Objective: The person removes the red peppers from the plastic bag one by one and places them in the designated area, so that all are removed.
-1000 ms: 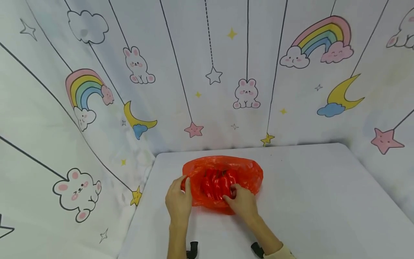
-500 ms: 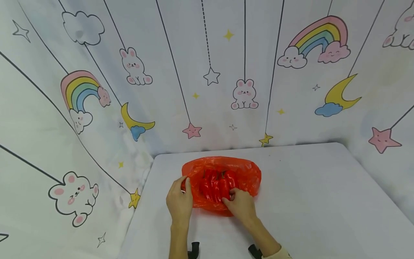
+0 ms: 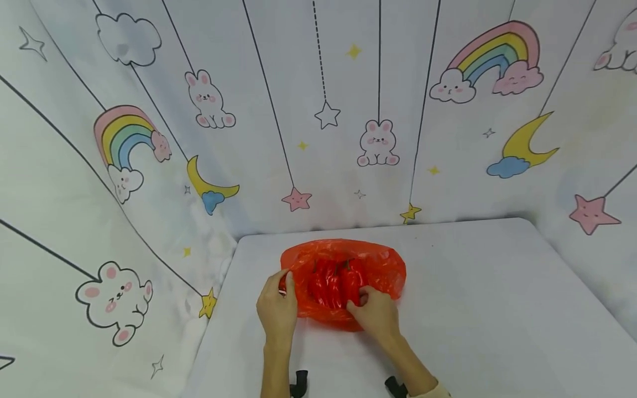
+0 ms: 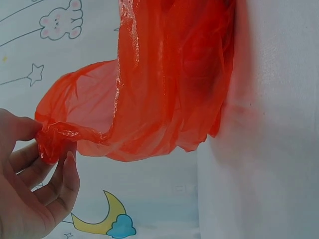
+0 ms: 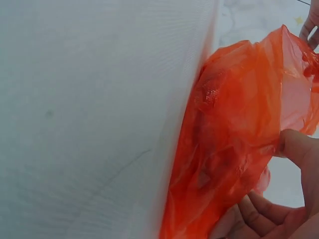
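Note:
An orange-red plastic bag (image 3: 393,271) lies on the table with its mouth open. Inside, several long, shiny red peppers (image 3: 320,284) with dark stems lie side by side. My left hand (image 3: 278,307) pinches the bag's bunched left edge between thumb and fingers, and the left wrist view shows that knot of plastic (image 4: 52,144) lifted. My right hand (image 3: 375,315) is curled at the near end of the rightmost red pepper (image 3: 352,282), gripping it. In the right wrist view the thumb (image 5: 294,142) lies by the bag's rim, while the fingertips are partly hidden.
The white table (image 3: 473,309) extends to the right of the bag. Behind and to the left hangs a white backdrop (image 3: 278,83) printed with rabbits, stars and rainbows. Two black curved pieces (image 3: 299,382) show near the forearms at the bottom.
My right hand and the rightmost pepper have shifted slightly right, and the peppers lie in a slightly different arrangement. The left hand keeps its hold on the bag's edge.

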Available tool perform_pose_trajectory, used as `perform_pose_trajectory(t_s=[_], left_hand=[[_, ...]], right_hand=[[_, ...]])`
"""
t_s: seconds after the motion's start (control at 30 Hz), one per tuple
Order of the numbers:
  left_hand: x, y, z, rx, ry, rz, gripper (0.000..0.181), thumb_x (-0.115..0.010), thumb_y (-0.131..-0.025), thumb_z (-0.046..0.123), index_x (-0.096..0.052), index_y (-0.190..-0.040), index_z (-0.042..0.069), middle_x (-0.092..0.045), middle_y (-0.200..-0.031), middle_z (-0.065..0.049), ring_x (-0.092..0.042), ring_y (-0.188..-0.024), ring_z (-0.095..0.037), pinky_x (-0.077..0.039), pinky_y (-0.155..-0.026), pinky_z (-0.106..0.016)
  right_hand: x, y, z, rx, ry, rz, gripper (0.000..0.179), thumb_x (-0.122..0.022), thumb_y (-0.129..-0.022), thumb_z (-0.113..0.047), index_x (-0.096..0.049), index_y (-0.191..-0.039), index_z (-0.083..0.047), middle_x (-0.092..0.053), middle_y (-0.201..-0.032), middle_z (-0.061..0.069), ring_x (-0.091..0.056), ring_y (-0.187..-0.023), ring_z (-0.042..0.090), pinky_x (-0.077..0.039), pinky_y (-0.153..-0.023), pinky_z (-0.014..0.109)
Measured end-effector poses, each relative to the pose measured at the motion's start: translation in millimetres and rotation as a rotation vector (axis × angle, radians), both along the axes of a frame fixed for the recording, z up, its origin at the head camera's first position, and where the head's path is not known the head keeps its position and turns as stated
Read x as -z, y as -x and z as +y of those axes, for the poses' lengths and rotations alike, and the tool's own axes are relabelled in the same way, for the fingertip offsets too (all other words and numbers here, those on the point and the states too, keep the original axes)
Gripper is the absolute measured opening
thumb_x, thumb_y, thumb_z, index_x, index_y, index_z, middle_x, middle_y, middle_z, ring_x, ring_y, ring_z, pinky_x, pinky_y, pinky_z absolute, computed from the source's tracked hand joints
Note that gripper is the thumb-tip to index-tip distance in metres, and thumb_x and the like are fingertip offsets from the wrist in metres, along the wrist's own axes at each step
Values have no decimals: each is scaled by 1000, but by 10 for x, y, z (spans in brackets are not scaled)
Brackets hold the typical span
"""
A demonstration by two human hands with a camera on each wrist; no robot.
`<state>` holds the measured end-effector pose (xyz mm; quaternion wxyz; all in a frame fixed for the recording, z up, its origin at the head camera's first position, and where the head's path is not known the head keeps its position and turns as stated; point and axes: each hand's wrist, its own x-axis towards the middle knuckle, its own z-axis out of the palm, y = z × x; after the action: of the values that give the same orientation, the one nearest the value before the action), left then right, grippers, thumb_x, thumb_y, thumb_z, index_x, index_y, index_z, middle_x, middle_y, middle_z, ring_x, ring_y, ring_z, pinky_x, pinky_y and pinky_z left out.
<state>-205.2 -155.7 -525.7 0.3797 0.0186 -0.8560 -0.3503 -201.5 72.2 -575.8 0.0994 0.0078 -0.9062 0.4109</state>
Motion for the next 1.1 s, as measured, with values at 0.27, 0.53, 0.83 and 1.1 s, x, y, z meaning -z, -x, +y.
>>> perform_pose_trajectory(t_s=[0.27,0.53,0.83,1.1], left_hand=[[-41,18,19,19,-7,-10,21,-69,-102,23,-77,-115,8,-75,-100,-6,-65,-73,-17,-59,-63,-33],[-28,-24,11,15,-38,-31,22,-69,-102,23,-77,-117,8,-75,-103,-6,-65,-74,-17,-60,-64,-33],[-33,-26,9,22,-20,-30,23,-69,-103,23,-76,-118,7,-75,-103,-6,-64,-75,-17,-61,-66,-33],[-4,-6,18,31,-2,-5,21,-69,-102,22,-77,-115,7,-75,-99,-6,-64,-75,-17,-60,-64,-33]], right_hand=[[-52,-37,35,18,0,-8,39,-87,-82,-30,-75,-112,-6,-68,-77,-8,-59,-66,7,-56,-63,25],[-114,-92,41,23,30,73,37,-88,-81,-29,-75,-109,-9,-71,-82,-6,-63,-72,10,-58,-67,26],[-190,-71,107,39,91,145,35,-86,-84,-30,-76,-111,-10,-72,-85,-8,-66,-79,11,-59,-69,28],[-288,-87,218,76,88,169,38,-88,-84,-28,-75,-114,-9,-74,-88,-3,-68,-82,16,-60,-71,31]])
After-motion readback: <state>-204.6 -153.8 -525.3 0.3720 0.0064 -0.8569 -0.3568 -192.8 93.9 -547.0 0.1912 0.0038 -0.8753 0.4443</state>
